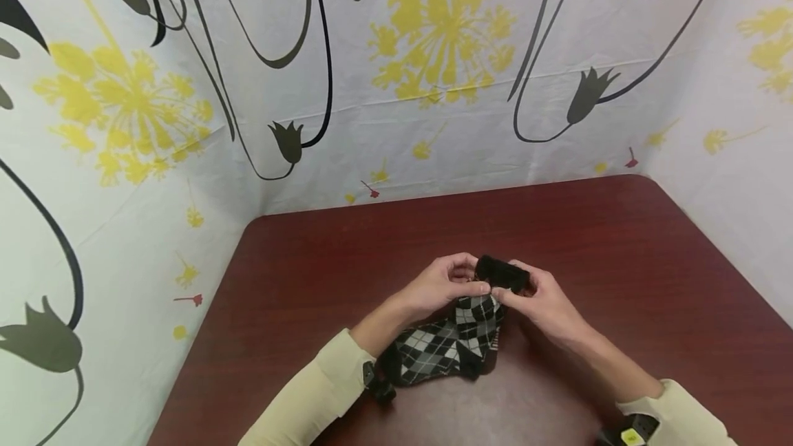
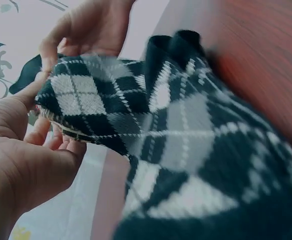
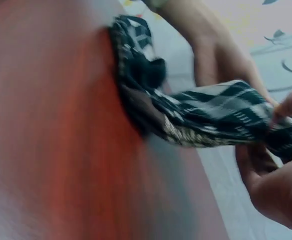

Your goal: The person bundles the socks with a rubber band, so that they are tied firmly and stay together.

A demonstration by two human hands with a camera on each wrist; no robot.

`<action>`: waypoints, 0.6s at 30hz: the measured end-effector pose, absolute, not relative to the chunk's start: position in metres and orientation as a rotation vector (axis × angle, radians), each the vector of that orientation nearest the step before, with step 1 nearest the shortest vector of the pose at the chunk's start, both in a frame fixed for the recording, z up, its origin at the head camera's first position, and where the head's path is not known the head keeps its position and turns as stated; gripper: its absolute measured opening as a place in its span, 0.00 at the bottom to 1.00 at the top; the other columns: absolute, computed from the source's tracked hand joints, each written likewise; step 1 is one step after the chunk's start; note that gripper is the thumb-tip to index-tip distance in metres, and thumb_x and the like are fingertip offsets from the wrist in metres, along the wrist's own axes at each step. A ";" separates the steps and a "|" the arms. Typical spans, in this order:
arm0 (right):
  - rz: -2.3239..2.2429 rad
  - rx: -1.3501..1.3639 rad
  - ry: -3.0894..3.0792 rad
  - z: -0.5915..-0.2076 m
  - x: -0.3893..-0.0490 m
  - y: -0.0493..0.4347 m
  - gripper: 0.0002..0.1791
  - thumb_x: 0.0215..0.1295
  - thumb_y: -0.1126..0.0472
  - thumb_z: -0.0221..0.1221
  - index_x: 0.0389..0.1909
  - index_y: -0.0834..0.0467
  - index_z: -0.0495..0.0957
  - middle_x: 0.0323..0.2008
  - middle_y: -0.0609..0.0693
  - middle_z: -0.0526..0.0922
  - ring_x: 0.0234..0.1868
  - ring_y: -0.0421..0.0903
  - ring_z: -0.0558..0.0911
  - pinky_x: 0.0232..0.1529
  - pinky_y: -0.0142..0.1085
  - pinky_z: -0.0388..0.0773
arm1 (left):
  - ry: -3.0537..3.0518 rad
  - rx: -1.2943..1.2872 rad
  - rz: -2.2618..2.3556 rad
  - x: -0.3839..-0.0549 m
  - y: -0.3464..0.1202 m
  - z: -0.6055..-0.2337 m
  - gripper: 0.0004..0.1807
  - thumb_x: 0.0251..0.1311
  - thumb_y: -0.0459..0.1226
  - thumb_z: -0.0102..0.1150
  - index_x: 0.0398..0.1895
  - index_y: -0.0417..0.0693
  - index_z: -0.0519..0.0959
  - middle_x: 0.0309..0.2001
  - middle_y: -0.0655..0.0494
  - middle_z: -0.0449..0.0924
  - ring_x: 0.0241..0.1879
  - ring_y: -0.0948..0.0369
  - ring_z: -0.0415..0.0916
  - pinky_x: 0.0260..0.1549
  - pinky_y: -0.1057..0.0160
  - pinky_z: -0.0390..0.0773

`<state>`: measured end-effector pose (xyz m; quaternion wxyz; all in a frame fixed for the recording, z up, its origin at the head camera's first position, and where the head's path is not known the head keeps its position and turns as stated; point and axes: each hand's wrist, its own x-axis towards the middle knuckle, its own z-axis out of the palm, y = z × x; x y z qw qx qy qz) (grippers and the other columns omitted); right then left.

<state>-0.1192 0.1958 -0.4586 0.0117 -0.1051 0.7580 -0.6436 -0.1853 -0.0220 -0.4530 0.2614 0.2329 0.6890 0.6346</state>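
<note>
A pair of argyle socks (image 1: 434,349), black, grey and white, is layered together, with the foot part low over the table and the leg part raised. At its top the black cuff (image 1: 502,274) forms a short roll between both hands. My left hand (image 1: 442,288) pinches the cuff's left side, thumb along its lower edge. From the right, my right hand (image 1: 545,305) grips the other end with thumb and fingers. Both thumb tips come close together below the cuff. Two black heels (image 2: 186,42) stick up side by side in the left wrist view.
The socks are over a dark red-brown table (image 1: 322,260) with rounded corners. White cloth (image 1: 347,115) with yellow flowers and grey tulips hangs behind and on both sides of it. Small dark devices sit at both wrists, below the cream sleeves (image 1: 310,384).
</note>
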 end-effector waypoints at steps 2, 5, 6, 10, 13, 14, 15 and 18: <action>-1.984 -0.336 2.305 -0.456 -0.123 0.201 0.17 0.73 0.65 0.66 0.56 0.70 0.76 0.47 0.59 0.81 0.43 0.45 0.82 0.44 0.34 0.81 | 1.879 0.606 1.694 -0.186 -0.024 -0.456 0.14 0.75 0.35 0.64 0.59 0.42 0.81 0.48 0.55 0.87 0.48 0.63 0.82 0.50 0.63 0.79; -1.915 -0.300 2.268 -0.453 -0.130 0.211 0.18 0.73 0.60 0.68 0.53 0.68 0.77 0.46 0.59 0.80 0.44 0.49 0.81 0.45 0.38 0.81 | 1.908 0.591 1.641 -0.186 -0.030 -0.460 0.19 0.82 0.44 0.55 0.66 0.46 0.79 0.57 0.53 0.84 0.54 0.61 0.81 0.54 0.58 0.79; -1.886 -0.285 2.257 -0.451 -0.132 0.214 0.19 0.73 0.58 0.68 0.54 0.68 0.77 0.45 0.59 0.80 0.44 0.50 0.81 0.45 0.40 0.82 | 1.941 0.597 1.593 -0.186 -0.032 -0.461 0.21 0.82 0.48 0.53 0.68 0.47 0.78 0.60 0.54 0.83 0.55 0.61 0.80 0.55 0.58 0.79; -1.770 -0.231 2.196 -0.448 -0.140 0.226 0.28 0.74 0.56 0.68 0.62 0.71 0.74 0.46 0.60 0.82 0.44 0.53 0.83 0.48 0.45 0.84 | 2.126 0.741 1.250 -0.185 -0.041 -0.468 0.29 0.80 0.55 0.53 0.71 0.46 0.76 0.52 0.59 0.82 0.47 0.66 0.79 0.49 0.63 0.79; -1.669 -0.208 2.158 -0.446 -0.146 0.232 0.35 0.74 0.54 0.67 0.69 0.74 0.69 0.46 0.59 0.84 0.44 0.52 0.84 0.49 0.43 0.83 | 2.246 0.919 0.947 -0.183 -0.044 -0.473 0.30 0.72 0.57 0.64 0.66 0.47 0.79 0.41 0.65 0.80 0.38 0.70 0.76 0.42 0.69 0.77; -1.633 -0.209 2.160 -0.446 -0.148 0.233 0.34 0.74 0.54 0.68 0.68 0.74 0.70 0.45 0.58 0.84 0.43 0.52 0.84 0.49 0.41 0.82 | 2.265 0.967 0.878 -0.183 -0.044 -0.474 0.29 0.70 0.57 0.67 0.63 0.48 0.80 0.37 0.66 0.79 0.35 0.70 0.76 0.39 0.70 0.77; -1.595 -0.221 2.171 -0.446 -0.149 0.234 0.34 0.74 0.53 0.68 0.68 0.73 0.71 0.44 0.57 0.85 0.43 0.51 0.83 0.48 0.40 0.81 | 2.283 1.008 0.819 -0.182 -0.044 -0.475 0.28 0.67 0.57 0.69 0.59 0.49 0.81 0.35 0.67 0.79 0.33 0.70 0.76 0.38 0.70 0.76; -1.512 -0.272 2.225 -0.447 -0.151 0.237 0.27 0.73 0.55 0.69 0.60 0.72 0.79 0.41 0.55 0.87 0.41 0.49 0.83 0.45 0.38 0.79 | 2.322 1.068 0.731 -0.179 -0.042 -0.474 0.22 0.64 0.56 0.74 0.51 0.54 0.83 0.36 0.72 0.81 0.34 0.72 0.78 0.37 0.72 0.77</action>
